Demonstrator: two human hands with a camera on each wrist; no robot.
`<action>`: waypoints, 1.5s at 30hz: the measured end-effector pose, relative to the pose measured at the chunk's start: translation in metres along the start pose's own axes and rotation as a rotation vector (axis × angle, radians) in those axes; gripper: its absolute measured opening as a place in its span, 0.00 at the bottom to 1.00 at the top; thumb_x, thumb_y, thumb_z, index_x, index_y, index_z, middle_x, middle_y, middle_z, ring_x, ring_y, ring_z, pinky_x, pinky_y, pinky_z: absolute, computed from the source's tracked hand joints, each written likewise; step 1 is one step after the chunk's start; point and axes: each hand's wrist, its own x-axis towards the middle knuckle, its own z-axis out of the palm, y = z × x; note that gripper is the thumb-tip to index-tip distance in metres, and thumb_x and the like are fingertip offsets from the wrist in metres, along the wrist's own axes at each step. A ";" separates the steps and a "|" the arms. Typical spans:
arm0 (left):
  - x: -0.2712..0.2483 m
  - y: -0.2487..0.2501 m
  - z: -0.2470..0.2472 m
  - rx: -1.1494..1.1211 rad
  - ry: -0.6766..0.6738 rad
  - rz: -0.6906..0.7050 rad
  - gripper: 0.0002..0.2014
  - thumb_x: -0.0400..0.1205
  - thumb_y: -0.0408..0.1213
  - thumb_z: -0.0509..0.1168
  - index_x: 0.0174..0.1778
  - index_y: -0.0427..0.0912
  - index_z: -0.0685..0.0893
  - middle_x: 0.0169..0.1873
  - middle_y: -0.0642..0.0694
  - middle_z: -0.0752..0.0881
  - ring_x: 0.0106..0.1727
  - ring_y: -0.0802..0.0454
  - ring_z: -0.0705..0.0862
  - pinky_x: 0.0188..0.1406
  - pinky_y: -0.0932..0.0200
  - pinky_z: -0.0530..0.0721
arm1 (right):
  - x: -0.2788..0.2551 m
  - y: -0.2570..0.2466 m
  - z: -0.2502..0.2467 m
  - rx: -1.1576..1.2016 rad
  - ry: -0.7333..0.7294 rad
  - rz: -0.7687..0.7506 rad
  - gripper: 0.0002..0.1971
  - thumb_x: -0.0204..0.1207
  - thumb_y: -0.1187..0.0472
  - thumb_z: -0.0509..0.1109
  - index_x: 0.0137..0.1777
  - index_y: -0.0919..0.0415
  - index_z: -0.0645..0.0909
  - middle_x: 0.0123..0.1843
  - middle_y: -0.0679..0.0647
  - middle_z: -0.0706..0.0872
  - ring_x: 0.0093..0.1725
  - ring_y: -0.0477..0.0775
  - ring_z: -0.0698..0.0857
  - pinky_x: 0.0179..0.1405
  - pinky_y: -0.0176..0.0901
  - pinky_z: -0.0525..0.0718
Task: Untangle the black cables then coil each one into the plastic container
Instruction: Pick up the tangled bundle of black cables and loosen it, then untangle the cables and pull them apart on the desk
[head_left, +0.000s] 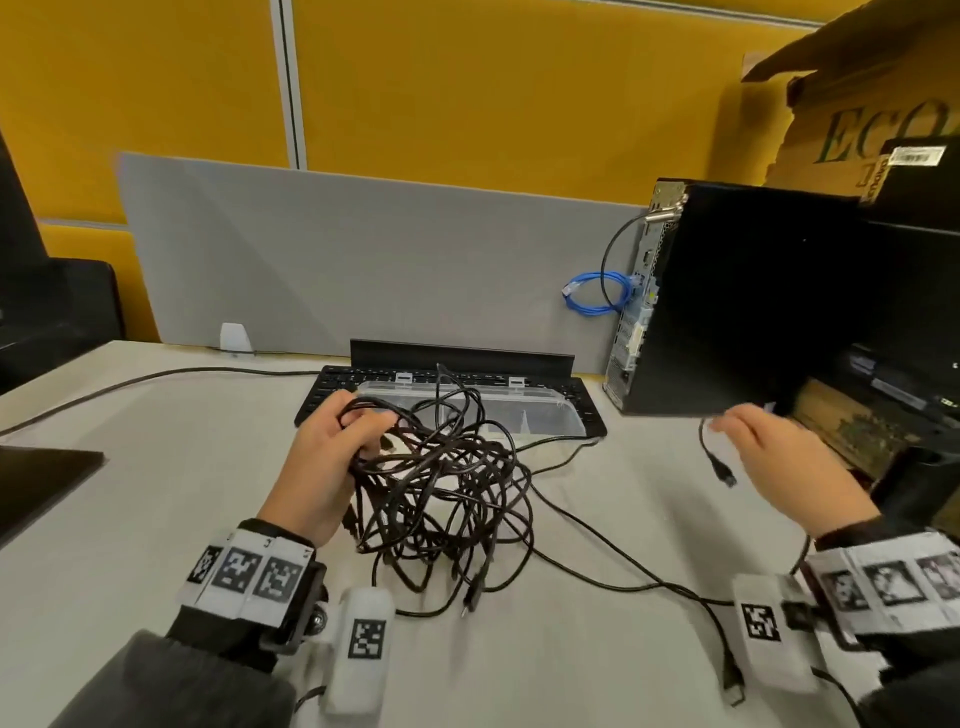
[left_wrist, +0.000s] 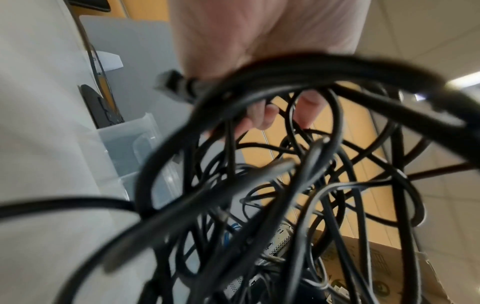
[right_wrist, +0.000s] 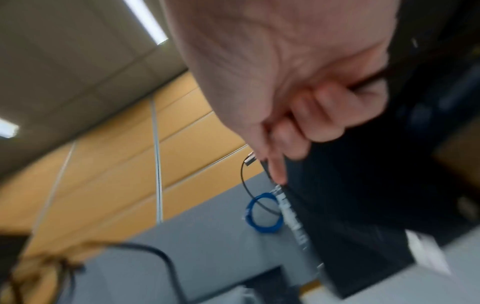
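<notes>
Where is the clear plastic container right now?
In the head view the plastic container sits on the black keyboard at the far side of the desk, just behind the tangle of black cables held by the left hand.

The cable tangle (head_left: 441, 478) hangs over the desk (head_left: 130, 519), the plastic container (head_left: 540, 413) behind it on the keyboard (head_left: 332, 387), the computer tower (head_left: 727, 301) far right.

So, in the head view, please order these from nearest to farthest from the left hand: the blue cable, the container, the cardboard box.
Measured from the left hand, which grips the tangle:
1. Container: just behind the hand, on the keyboard.
2. Blue cable: farther right, beside the computer.
3. Cardboard box: far right, at the top corner.
</notes>
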 end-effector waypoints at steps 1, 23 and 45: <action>0.000 0.001 0.000 -0.036 0.014 -0.001 0.09 0.75 0.30 0.66 0.37 0.43 0.72 0.27 0.50 0.70 0.29 0.56 0.69 0.33 0.61 0.71 | -0.004 0.002 0.003 -0.156 -0.034 0.065 0.17 0.83 0.51 0.54 0.64 0.58 0.75 0.54 0.62 0.85 0.50 0.62 0.82 0.48 0.54 0.80; -0.002 0.010 -0.002 -0.591 0.241 -0.037 0.20 0.79 0.43 0.62 0.20 0.47 0.83 0.23 0.52 0.81 0.24 0.58 0.82 0.31 0.65 0.86 | -0.007 -0.071 0.079 0.290 -0.861 -0.075 0.45 0.67 0.54 0.79 0.77 0.52 0.53 0.63 0.51 0.75 0.48 0.48 0.79 0.45 0.35 0.82; 0.001 0.009 -0.018 -0.675 0.279 -0.087 0.25 0.80 0.46 0.58 0.15 0.47 0.81 0.22 0.56 0.82 0.26 0.58 0.83 0.33 0.66 0.83 | 0.028 -0.020 0.033 0.594 0.116 0.123 0.15 0.82 0.54 0.60 0.65 0.60 0.74 0.53 0.60 0.82 0.53 0.59 0.81 0.48 0.46 0.78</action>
